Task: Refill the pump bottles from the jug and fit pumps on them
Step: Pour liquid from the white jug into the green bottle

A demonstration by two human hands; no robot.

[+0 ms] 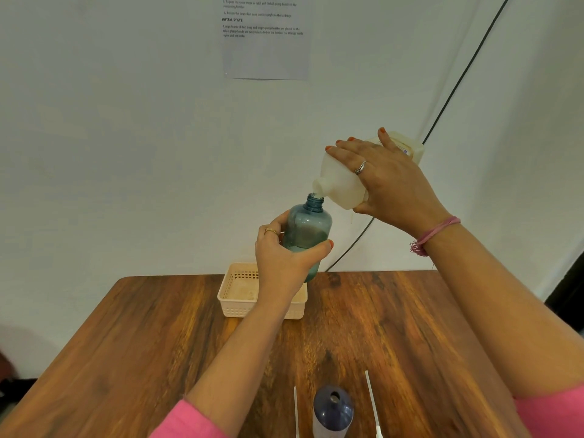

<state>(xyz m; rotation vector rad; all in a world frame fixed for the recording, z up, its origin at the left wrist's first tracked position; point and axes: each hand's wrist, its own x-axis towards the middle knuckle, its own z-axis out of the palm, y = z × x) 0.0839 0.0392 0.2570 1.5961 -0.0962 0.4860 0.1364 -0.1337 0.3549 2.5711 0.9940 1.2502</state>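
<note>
My left hand [284, 260] grips a teal see-through pump bottle [308, 229], held up above the table with its open neck on top. My right hand [385, 181] holds a white jug [341, 181] tilted down to the left, its open spout right at the bottle's mouth. A thin stream shows at the spout. A dark blue bottle [332, 412] with an open neck stands at the near table edge. Two white pump tubes [371, 399] lie on either side of it, their heads cut off by the frame edge.
A cream plastic basket [235, 295] sits at the far middle of the wooden table [126, 343], under the held bottle. A black cable [458, 86] runs down the white wall behind. A printed sheet [265, 36] is taped to the wall.
</note>
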